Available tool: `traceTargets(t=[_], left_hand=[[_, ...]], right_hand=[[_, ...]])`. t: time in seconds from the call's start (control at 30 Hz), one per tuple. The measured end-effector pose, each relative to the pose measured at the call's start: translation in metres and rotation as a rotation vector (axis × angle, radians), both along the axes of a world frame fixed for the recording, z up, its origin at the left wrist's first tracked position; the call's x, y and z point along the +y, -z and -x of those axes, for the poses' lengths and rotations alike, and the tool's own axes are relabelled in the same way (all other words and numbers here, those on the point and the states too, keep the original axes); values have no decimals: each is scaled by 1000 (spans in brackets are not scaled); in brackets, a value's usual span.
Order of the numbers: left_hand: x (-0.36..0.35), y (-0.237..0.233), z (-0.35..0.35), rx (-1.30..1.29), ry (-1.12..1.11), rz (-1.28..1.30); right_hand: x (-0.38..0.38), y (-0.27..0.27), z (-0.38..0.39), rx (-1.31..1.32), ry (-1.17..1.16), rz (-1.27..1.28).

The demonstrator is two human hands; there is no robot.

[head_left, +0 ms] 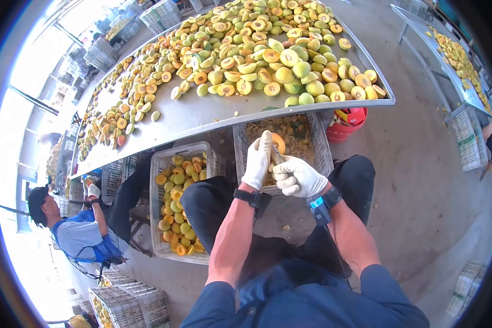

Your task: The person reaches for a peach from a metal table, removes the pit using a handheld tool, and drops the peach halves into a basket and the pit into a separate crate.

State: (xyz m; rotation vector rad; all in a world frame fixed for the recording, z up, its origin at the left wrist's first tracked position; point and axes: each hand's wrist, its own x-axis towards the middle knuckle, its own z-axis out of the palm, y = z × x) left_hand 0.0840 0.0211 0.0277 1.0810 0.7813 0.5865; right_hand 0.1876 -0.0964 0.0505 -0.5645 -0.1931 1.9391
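Note:
My left hand [258, 160], in a white glove, holds a halved fruit [279, 143] whose orange cut face shows. Against that fruit, my right hand [299, 175], also gloved, is closed round a small tool [276, 156] that is mostly hidden by the fingers. Both hands are close together above a white crate [323, 148] holding pale scraps. To the left, another white crate [156, 210] contains halved yellow-green fruits [176, 208]. In front, many cut fruits [246, 60] lie heaped on a metal table [202, 112].
A co-worker [85, 232] in a blue apron sits at the left. A red bucket [341, 133] stands under the table's right corner. Another fruit table [421, 33] and a crate [467, 136] are at the right. Stacked crates [142, 298] stand at lower left.

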Motion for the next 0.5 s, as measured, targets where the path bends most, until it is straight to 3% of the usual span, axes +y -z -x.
traceTargets(t=[0.07,0.3,0.4,0.5], left_hand=[[-5,3,-4,22,-116,19],[-2,5,-8,60,-87,153],[-2,-4,-9,-203,-287,539],[23,29,0,-195,-164,413]], right_hand=[[1,7,4,40,79,0],[0,6,5,62,117,-9],[-2,-6,3,-26,85,-61],[-6,-24,-3,-116,82,-71]])
